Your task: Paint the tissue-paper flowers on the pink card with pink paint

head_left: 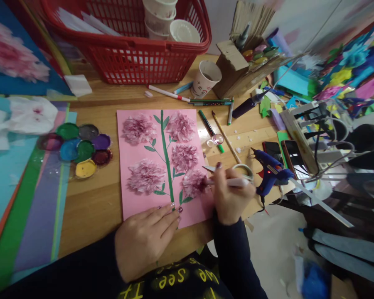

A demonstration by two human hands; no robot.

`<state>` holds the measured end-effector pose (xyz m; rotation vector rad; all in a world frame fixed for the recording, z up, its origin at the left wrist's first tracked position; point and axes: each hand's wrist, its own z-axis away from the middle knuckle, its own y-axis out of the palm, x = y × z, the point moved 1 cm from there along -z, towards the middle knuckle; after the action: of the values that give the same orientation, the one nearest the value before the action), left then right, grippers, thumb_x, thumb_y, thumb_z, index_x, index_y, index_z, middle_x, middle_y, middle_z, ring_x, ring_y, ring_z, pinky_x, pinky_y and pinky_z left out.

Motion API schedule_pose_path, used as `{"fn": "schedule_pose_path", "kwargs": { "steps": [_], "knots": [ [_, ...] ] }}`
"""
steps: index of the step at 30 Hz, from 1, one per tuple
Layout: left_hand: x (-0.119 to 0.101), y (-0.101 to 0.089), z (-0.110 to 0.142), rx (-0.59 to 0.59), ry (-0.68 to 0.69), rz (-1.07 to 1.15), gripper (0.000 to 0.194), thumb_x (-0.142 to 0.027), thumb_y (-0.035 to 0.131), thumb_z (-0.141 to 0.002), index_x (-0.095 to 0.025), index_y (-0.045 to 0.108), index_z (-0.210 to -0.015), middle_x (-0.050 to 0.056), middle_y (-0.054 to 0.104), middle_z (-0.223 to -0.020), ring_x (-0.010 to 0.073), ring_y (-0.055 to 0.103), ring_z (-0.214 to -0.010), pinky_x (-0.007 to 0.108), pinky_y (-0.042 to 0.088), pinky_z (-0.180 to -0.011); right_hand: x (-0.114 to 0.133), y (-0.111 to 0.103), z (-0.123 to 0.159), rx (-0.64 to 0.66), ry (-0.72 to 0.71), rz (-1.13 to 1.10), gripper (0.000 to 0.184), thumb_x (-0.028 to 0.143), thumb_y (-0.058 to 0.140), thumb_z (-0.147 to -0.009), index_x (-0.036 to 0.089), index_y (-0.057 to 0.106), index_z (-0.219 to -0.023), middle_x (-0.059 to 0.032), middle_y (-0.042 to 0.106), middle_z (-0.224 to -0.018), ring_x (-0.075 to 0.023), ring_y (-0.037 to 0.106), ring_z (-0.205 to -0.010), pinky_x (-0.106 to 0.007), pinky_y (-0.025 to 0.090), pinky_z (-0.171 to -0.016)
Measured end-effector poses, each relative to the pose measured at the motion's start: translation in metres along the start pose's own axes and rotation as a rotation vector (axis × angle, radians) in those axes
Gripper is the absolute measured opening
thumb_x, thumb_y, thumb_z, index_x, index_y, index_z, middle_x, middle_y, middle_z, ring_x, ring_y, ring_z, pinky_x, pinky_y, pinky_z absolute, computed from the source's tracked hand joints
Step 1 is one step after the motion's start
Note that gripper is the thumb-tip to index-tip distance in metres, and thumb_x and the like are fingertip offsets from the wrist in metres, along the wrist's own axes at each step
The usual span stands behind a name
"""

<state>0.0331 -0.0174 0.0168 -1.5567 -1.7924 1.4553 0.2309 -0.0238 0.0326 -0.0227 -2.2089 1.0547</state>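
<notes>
1. Currently grips a brush (237, 182) in the right hand (232, 195), curled round its pale handle, tip at the flower (191, 185) near four o'clock on the pink paper (132, 154).
2. Rests the left hand (146, 236) flat at the paper's six o'clock, grasping nothing.
3. Has, around the paper, paint pots (69, 149) at nine o'clock, glue gun (269, 168) at three, basket (140, 64) at twelve.

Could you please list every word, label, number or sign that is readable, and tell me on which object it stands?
"we": yellow letters on the dark clothing.
"see.": same clothing.
"It": same clothing, partly cut off; other letters there are unclear.
Paper cup: printed marks, too small to read.
Blue glue gun: label, too small to read.
Pink sheet: no writing visible.
</notes>
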Motion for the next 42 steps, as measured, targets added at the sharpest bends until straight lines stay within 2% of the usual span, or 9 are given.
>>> {"fn": "schedule_pose_path", "kwargs": {
  "steps": [11,14,18,22,29,33,36,40,42],
  "knots": [
    [-0.002,-0.001,0.001,0.003,0.002,0.007,0.040,-0.012,0.032,-0.099,-0.017,0.071,-0.096,-0.003,0.074,-0.102,0.0138,0.066,-0.098,0.028,0.050,-0.081,0.006,0.004,0.008,0.097,-0.047,-0.117,0.039,0.026,0.058,-0.084,0.018,0.048,-0.047,0.0051,0.046,-0.042,-0.0054,0.039,-0.039,-0.021,0.033,-0.043],
    [-0.002,-0.002,0.000,-0.003,0.010,-0.008,0.043,-0.010,0.030,-0.099,-0.018,0.071,-0.094,-0.004,0.074,-0.101,0.0133,0.067,-0.096,0.028,0.051,-0.080,0.000,0.000,0.009,-0.105,0.062,-0.053,0.039,0.027,0.058,-0.084,0.018,0.048,-0.047,0.0052,0.045,-0.042,-0.0055,0.038,-0.039,-0.022,0.032,-0.042],
    [-0.001,-0.001,0.001,-0.013,0.021,-0.007,0.043,-0.012,0.029,-0.100,-0.018,0.071,-0.093,-0.005,0.074,-0.101,0.0135,0.067,-0.095,0.027,0.052,-0.078,-0.002,-0.001,0.022,0.136,-0.068,-0.082,0.042,0.030,0.059,-0.083,0.018,0.046,-0.046,0.0051,0.046,-0.042,-0.0051,0.039,-0.039,-0.021,0.031,-0.041],
    [-0.002,0.001,0.004,-0.013,0.050,-0.020,0.038,-0.011,0.033,-0.099,-0.018,0.071,-0.097,-0.004,0.073,-0.105,0.0142,0.067,-0.097,0.027,0.053,-0.081,-0.008,-0.006,0.040,-0.151,0.142,0.010,0.040,0.031,0.057,-0.087,0.017,0.052,-0.049,0.0040,0.048,-0.042,-0.0061,0.041,-0.039,-0.021,0.033,-0.043],
    [0.000,0.001,0.006,0.008,0.127,-0.042,0.032,-0.010,0.038,-0.096,-0.016,0.070,-0.101,-0.001,0.072,-0.108,0.0169,0.067,-0.099,0.029,0.055,-0.080,-0.005,-0.015,0.061,-0.193,0.071,0.078,0.037,0.029,0.059,-0.087,0.018,0.055,-0.052,0.0032,0.051,-0.044,-0.0069,0.042,-0.038,-0.022,0.033,-0.043],
    [0.002,0.002,0.009,0.042,0.148,-0.044,0.033,-0.010,0.037,-0.096,-0.015,0.069,-0.104,0.001,0.071,-0.110,0.0179,0.067,-0.101,0.030,0.056,-0.082,0.001,-0.016,0.065,-0.018,-0.130,0.023,0.036,0.028,0.059,-0.086,0.018,0.058,-0.052,0.0023,0.055,-0.046,-0.0069,0.045,-0.041,-0.022,0.035,-0.045],
    [0.003,0.002,0.010,0.050,0.164,-0.042,0.030,-0.011,0.041,-0.095,-0.016,0.069,-0.106,0.000,0.071,-0.112,0.0177,0.066,-0.103,0.029,0.055,-0.083,-0.002,-0.016,0.065,-0.188,0.072,0.029,0.034,0.027,0.059,-0.087,0.017,0.060,-0.055,0.0023,0.055,-0.047,-0.0072,0.046,-0.042,-0.022,0.037,-0.048],
    [0.004,0.004,0.011,0.033,0.181,-0.036,0.030,-0.013,0.040,-0.096,-0.016,0.069,-0.106,0.001,0.071,-0.111,0.0177,0.066,-0.103,0.029,0.055,-0.083,-0.002,-0.011,0.061,0.027,-0.059,-0.115,0.029,0.028,0.059,-0.086,0.018,0.064,-0.059,0.0014,0.062,-0.054,-0.0080,0.052,-0.047,-0.021,0.040,-0.050],
    [0.004,0.005,0.011,0.021,0.188,-0.046,0.030,-0.012,0.041,-0.095,-0.016,0.069,-0.106,0.001,0.071,-0.112,0.0178,0.066,-0.103,0.029,0.055,-0.083,-0.002,-0.013,0.057,-0.086,0.035,-0.086,0.029,0.029,0.059,-0.087,0.017,0.065,-0.061,0.0007,0.063,-0.055,-0.0083,0.052,-0.047,-0.022,0.039,-0.050]
  ]
}}
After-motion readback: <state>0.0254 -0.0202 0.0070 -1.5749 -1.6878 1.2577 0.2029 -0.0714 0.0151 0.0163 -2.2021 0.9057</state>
